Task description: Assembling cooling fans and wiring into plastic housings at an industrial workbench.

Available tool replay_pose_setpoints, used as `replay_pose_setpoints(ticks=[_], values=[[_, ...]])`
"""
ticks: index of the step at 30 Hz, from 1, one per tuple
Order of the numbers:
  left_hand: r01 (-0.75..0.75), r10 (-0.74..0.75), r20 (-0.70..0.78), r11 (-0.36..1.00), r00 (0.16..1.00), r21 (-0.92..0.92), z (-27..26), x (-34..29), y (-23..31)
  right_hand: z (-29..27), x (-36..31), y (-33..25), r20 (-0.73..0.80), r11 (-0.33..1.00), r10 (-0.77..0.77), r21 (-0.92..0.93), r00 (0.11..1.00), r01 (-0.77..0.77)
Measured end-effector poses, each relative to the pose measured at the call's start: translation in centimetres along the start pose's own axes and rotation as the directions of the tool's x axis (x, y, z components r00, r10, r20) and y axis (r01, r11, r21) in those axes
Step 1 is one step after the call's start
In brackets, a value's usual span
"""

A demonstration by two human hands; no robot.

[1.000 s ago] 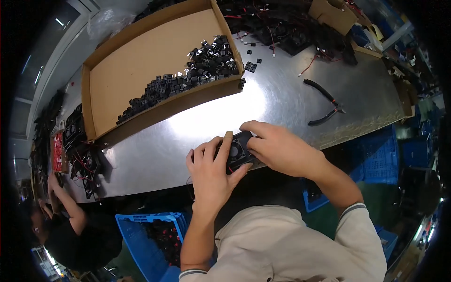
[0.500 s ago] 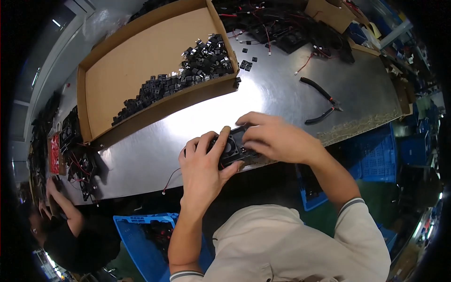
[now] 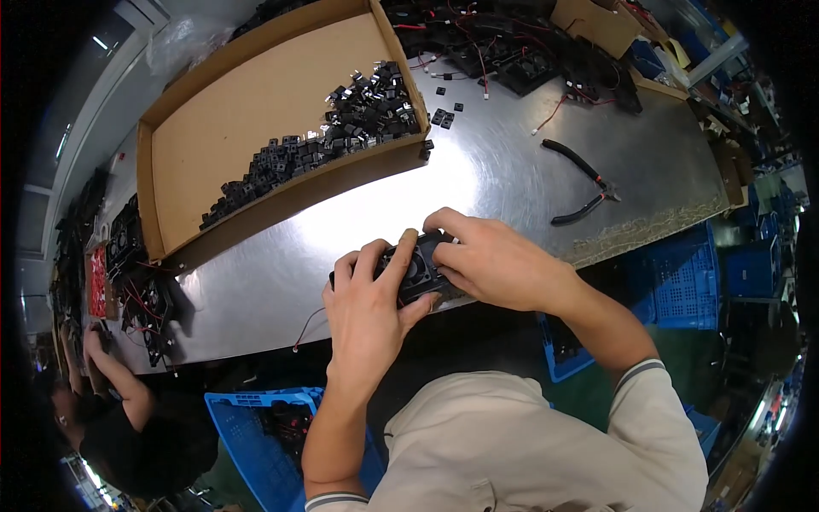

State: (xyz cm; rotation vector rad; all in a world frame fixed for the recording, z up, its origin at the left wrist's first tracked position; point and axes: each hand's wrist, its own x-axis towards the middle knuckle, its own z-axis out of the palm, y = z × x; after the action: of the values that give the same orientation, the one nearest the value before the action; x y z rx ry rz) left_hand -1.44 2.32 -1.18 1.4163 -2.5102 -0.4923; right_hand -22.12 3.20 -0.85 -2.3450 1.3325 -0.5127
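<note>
A black fan housing (image 3: 424, 266) with a round fan in it lies at the front edge of the metal table. My left hand (image 3: 368, 286) is closed over its left part, fingers across the top and thumb along the near side. At the right end, my right hand (image 3: 490, 260) has its fingers bent round the housing; anything small beneath the fingertips is hidden. A thin wire (image 3: 309, 326) with a white connector trails out left of my left hand.
A shallow cardboard box (image 3: 281, 200) with a heap of small black sockets (image 3: 367, 111) stands behind my hands. Black-handled cutters (image 3: 589, 183) lie open at right. Wired black parts (image 3: 512, 60) are piled at the back. Blue crates (image 3: 256, 427) stand below the table. Another person (image 3: 128, 410) works at left.
My right hand has come down slightly to the left, its fingers now pressed closer onto the housing's right end. My left hand keeps its hold.
</note>
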Motion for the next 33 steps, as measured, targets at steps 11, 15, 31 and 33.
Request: replay_pose_setpoints(ticks=[11, 15, 31, 33], values=[[-0.007, 0.007, 0.030, 1.000, 1.000, -0.004, -0.5, 0.6, 0.2, -0.3, 0.3, 0.6, -0.005, 0.999, -0.040, 0.032, 0.999, 0.040], [-0.032, 0.032, 0.026, 0.999, 0.999, -0.003, -0.9, 0.6, 0.1, -0.1, 0.3, 0.7, -0.057, 0.996, -0.012, 0.087, 0.998, 0.017], [0.021, -0.022, -0.016, 0.998, 1.000, -0.065, 0.0, -0.3, -0.2, -3.0, 15.1, 3.3, -0.169, 0.986, 0.056, 0.162, 0.984, -0.028], [0.017, -0.020, -0.053, 0.998, 0.998, -0.060, 0.0, -0.2, 0.3, -2.3, 16.9, 4.0, -0.256, 0.994, -0.103, -0.055, 0.961, 0.092]])
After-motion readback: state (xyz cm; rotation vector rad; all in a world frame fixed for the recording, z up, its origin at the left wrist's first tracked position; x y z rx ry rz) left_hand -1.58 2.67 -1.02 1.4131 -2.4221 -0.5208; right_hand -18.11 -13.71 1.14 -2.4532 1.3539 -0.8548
